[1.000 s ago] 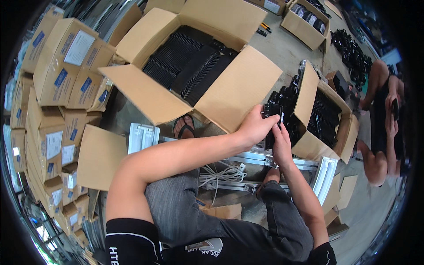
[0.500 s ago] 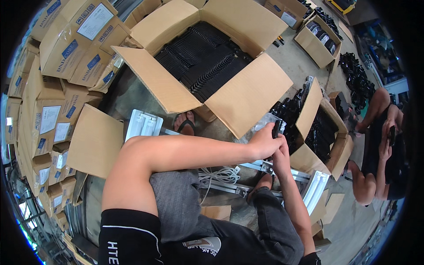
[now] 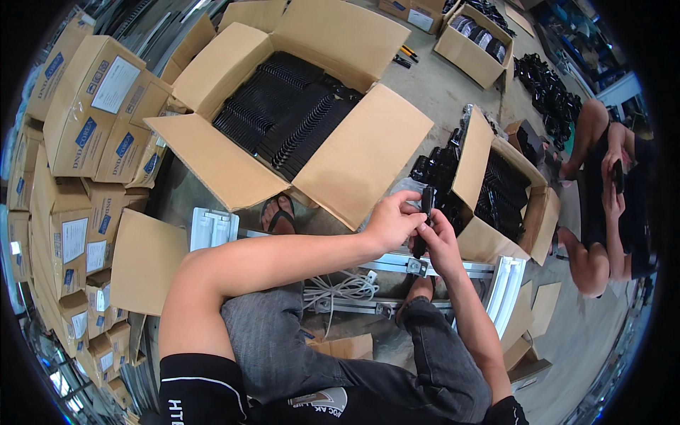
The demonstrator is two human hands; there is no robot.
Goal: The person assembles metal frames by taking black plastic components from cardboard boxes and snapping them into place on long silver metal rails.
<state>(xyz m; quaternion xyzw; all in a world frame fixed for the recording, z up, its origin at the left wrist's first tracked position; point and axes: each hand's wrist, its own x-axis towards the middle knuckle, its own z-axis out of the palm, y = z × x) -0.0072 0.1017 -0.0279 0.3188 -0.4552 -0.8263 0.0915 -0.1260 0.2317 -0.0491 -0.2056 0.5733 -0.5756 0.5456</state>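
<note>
Both hands meet over a metal frame, fingers bent around a narrow black piece [image 3: 428,201] held roughly upright. My left hand [image 3: 392,222] pinches its upper part from the left. From the right, my right hand [image 3: 440,242] grips lower down, thumb beside the left fingertips. The lower end pokes out between the hands; fingers hide the middle, so its exact kind cannot be made out. Just beyond the hands lies a pile of black plastic-wrapped parts [image 3: 440,164]. Ahead stands a large open carton [image 3: 365,159] holding rows of stacked black parts [image 3: 283,106].
A smaller open carton [image 3: 476,164] of black parts stands at right. Below my hands are the frame's metal rail [image 3: 389,263] and a coiled grey cable [image 3: 340,289]. Stacked cartons [image 3: 78,127] fill the left. At far right another person [image 3: 615,191] holds a black item.
My hands have spread slightly, uncovering more of the black piece, which now shows above and below the fingers. The whole view has shifted, so the cartons appear further left.
</note>
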